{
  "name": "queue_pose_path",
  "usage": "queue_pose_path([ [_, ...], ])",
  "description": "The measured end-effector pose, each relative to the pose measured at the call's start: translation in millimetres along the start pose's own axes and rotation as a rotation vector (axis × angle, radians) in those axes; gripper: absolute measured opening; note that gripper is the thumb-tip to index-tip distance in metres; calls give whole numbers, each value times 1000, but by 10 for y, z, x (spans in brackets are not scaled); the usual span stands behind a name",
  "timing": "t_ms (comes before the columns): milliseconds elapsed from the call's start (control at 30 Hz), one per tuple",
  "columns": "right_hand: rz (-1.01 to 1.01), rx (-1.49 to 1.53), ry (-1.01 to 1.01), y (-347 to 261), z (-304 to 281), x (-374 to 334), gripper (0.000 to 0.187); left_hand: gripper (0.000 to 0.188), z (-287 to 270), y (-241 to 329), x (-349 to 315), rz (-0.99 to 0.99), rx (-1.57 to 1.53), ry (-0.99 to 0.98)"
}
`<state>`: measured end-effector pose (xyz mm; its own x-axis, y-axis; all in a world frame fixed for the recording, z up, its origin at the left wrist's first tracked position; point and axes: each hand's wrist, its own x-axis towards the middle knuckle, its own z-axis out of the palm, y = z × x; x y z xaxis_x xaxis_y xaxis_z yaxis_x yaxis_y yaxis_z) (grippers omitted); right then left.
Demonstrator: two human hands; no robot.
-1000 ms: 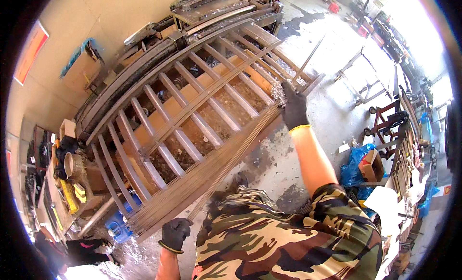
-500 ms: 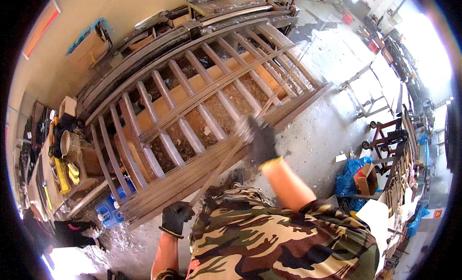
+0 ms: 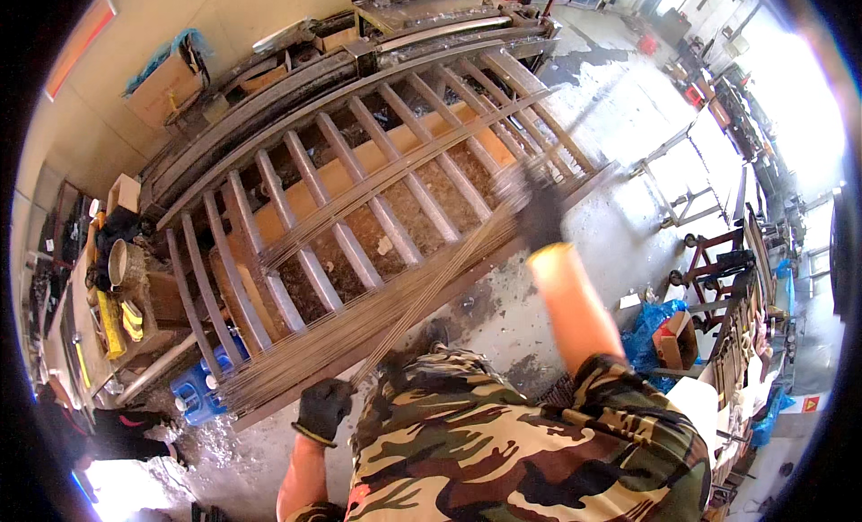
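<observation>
My left hand (image 3: 323, 410), in a dark glove with a yellow cuff edge, is closed at the near end of a narrow bundle of thin brown rods (image 3: 417, 308). The bundle runs slantwise up and away to my right hand (image 3: 541, 219), also gloved, which is at its far part. Motion smears those fingers, so their grip cannot be made out. Beneath the bundle, many more thin rods (image 3: 296, 365) lie along the near side of a slatted metal rack (image 3: 386, 217). Another bunch of rods (image 3: 359, 194) rests across the middle of the slats.
Blue plastic jugs (image 3: 197, 394) stand by the rack's left end, near a cluttered bench (image 3: 135, 333). At the right are a wheeled red-brown frame (image 3: 709, 266), a blue bag (image 3: 648, 329) and an open cardboard box (image 3: 675, 341). Dark clothing (image 3: 135, 437) shows at lower left.
My right hand has moved right and away along the bundle, its arm stretching farther out. The left hand stays near the same spot. More of the slanting bundle shows between the hands.
</observation>
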<state>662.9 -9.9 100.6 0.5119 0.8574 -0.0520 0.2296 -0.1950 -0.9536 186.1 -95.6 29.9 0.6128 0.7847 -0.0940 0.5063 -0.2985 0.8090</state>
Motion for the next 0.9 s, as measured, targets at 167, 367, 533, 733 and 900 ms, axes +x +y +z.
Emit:
queue_pose_path([
  [167, 6, 295, 58, 215, 341, -152, 36, 17, 43, 308, 220, -545, -493, 19],
  [367, -67, 87, -232, 235, 903, -724, 27, 17, 91, 297, 543, -350, -392, 171],
  [533, 70, 806, 54, -77, -49, 306, 11, 22, -127, 253, 358, -430, -437, -108],
  [733, 176, 766, 4, 52, 177, 283, 19, 21, -130, 283, 595, -18, 11, -168],
  [900, 245, 581, -422, 181, 1373, -1188, 23, 23, 150, 425, 889, -157, -147, 121],
])
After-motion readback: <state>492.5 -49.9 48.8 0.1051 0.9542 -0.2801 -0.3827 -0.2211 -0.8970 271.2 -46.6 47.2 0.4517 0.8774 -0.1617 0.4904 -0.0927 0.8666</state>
